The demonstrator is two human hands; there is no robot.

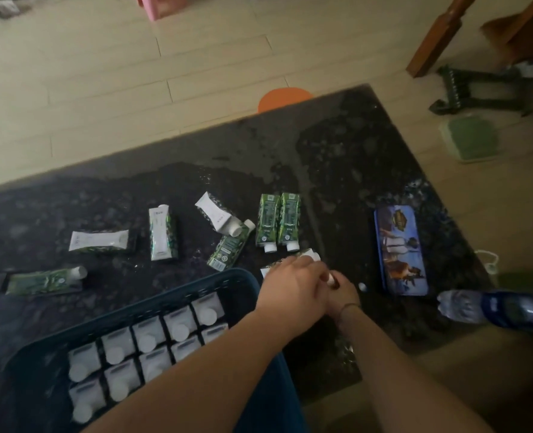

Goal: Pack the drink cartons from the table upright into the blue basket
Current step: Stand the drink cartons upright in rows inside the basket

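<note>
Just right of frame centre, both hands meet over a carton (302,256) lying on the dark table (352,145). The left hand (293,292) lies over it with curled fingers, and only a white corner and a sliver of its body show past the knuckles. The right hand (343,292) sits tucked against the left, its fingers seemingly pinching a small white cap, though whether that cap belongs to the same carton cannot be told. So both look closed on a carton, and the step in hand is judged to be a pickup. Immediately left of the hands, the blue basket (196,284) already holds two rows of cartons standing cap-up, with free space apparently at its upper end. Seven loose cartons (162,232) lie flat across the middle and left of the frame. Next, the gripped carton needs lifting, turning cap-up and lowering into the open end beside the standing rows. At the right lie a printed tin (399,248) and a water bottle (493,309).
</note>
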